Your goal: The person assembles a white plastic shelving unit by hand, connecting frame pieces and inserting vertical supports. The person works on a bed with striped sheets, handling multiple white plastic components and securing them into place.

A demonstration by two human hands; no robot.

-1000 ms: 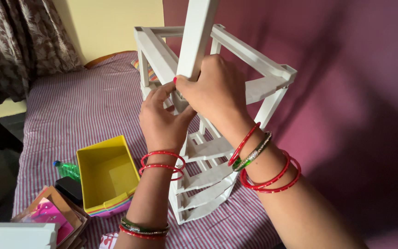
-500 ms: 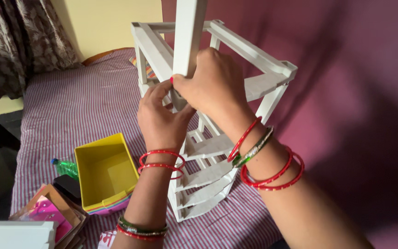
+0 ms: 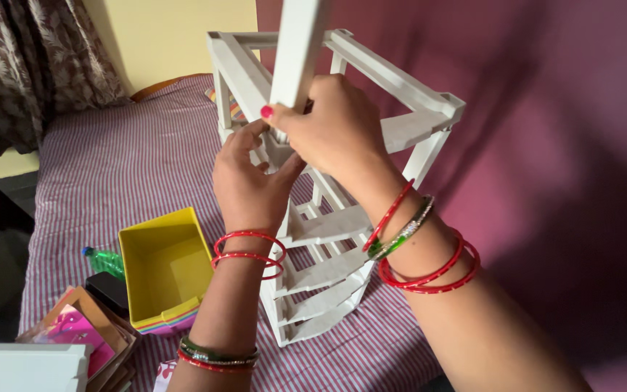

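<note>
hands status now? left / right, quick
Left hand: closed around a corner post of the white rack frame.
Right hand: closed on the upright white bar.

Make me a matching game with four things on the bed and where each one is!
Things:
1. white post
2. yellow box
3. green bottle
4. white rack

Places:
A. lying left of the yellow box
B. standing on the striped bedsheet, under both hands
C. gripped upright in the right hand
D. open and empty, left of the left hand

Pairs: 1-C, 2-D, 3-A, 4-B
</note>
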